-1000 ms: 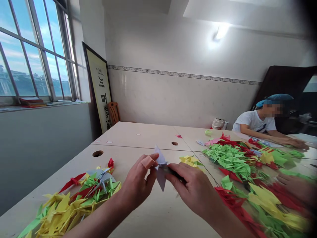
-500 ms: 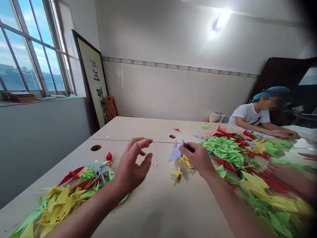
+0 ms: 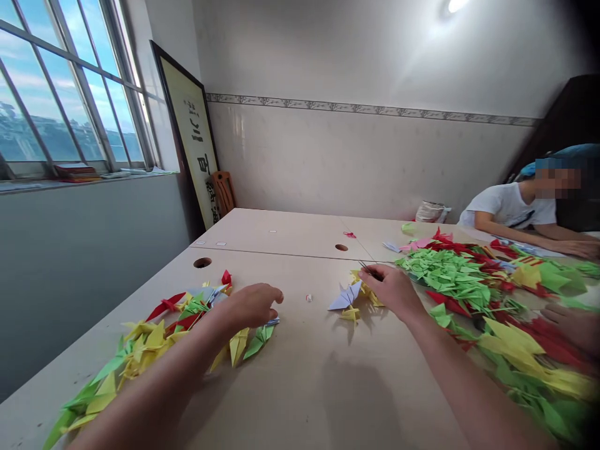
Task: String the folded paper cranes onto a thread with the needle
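Showing paper cranes spread over a pale desk [image 3: 300,369], seen from the person's head, left to right. At far left, a window [image 3: 60,94] runs along the wall, with books [image 3: 77,172] on its sill. A framed calligraphy panel [image 3: 190,131] leans in the far corner, just beside a wooden chair back [image 3: 222,190]. At near left, a loose heap of paper cranes [image 3: 140,344] in yellow, green and red lies on the desk. The left hand [image 3: 248,306] hangs over the right side of this heap, its fingers [image 3: 275,295] loosely curled and holding nothing visible. A yellow crane [image 3: 239,345] and a green crane [image 3: 259,340] lie just below it. At centre, a pale lilac crane [image 3: 345,297] rests on the desk, near the right hand [image 3: 391,290] and beside a small yellow crane [image 3: 349,314]. The fingers [image 3: 375,273] of the right hand pinch narrowly on a thin dark needle [image 3: 368,270]. To the right lie large heaps of green, red and yellow cranes [image 3: 487,300]. A co-worker's blurred hand [image 3: 572,325] shows at the near right edge. At far right, a seated person [image 3: 510,206] in a white T-shirt and blue cap leans on the desk.
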A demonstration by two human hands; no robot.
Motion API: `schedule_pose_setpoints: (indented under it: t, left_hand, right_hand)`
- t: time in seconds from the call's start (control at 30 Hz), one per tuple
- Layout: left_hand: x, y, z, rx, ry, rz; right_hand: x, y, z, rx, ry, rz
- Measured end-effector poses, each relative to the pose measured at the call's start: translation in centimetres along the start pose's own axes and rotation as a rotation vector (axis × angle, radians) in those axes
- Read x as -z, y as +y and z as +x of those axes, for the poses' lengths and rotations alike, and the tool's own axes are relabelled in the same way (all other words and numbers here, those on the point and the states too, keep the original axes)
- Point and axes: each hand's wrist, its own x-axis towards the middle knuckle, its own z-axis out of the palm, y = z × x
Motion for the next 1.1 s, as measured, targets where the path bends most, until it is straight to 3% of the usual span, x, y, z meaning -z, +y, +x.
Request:
schedule_pose_setpoints:
  t: [0.2,0.37,0.5,0.7,0.87,1.1]
  left_hand:
    - [-1.2,0.5,0.5,-0.048,-0.06,0.074]
    - [-1.7,-0.4,1.0,-0.109,-0.012,0.081]
    - [-1.0,-0.2,1.3,-0.229,0.142,-0.031]
    - [0.9,2.2,0.1,-0.326,0.383,-0.327]
    - [1.2,3.5,-0.6,-0.369,0.482,-0.357]
    - [1.4,3.9,-1.2,-0.426,0.522,-0.329]
  right_hand:
    - [0.4,-2.8,-1.4,0.078,-0.117,0.082]
    - [0.2,-5.0,-2.8,0.116,-0.221,0.17]
    - [0.4,-6.5,-3.7,0.196,-0.272,0.22]
    - [1.2,-8.2,-4.9,0.264,-0.289,0.288]
    - [2.0,-8.9,-5.5,0.357,-0.26,0.178]
    - [2.0,-8.9,-5.7,0.426,-0.214,0.114]
